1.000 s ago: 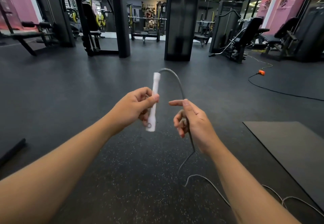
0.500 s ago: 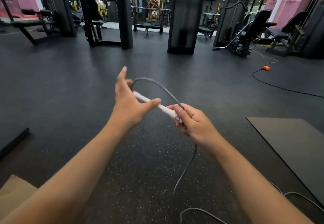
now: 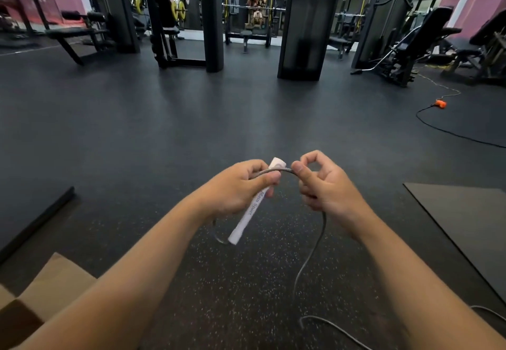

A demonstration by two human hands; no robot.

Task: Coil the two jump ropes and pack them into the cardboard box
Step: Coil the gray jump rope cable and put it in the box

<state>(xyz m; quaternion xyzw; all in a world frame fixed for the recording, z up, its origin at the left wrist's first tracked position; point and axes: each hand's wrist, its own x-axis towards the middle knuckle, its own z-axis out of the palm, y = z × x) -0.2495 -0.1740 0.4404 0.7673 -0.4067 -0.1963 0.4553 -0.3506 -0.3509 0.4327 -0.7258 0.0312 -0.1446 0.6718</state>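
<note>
My left hand point(image 3: 238, 188) grips a white jump rope handle point(image 3: 247, 218), which slants down to the left below my fist. The grey rope cord point(image 3: 312, 253) arches from the handle's top across to my right hand point(image 3: 320, 185), which pinches it between thumb and fingers. From there the cord hangs down and trails in loose curves over the floor at the lower right. A short loop of cord shows under my left hand. The open flaps of the cardboard box point(image 3: 52, 284) show at the lower left, partly behind my left forearm. A second rope is not in view.
A dark mat point(image 3: 465, 226) lies on the floor to the right, and a dark bar point(image 3: 35, 221) to the left. A black cable with an orange plug point(image 3: 440, 103) runs at the far right. Gym machines and pillars point(image 3: 301, 20) stand beyond open floor.
The handle has turned from upright to slanting down in my left hand. My right hand has brought the cord over the handle's top. Both hands sit lower in view and the box has appeared.
</note>
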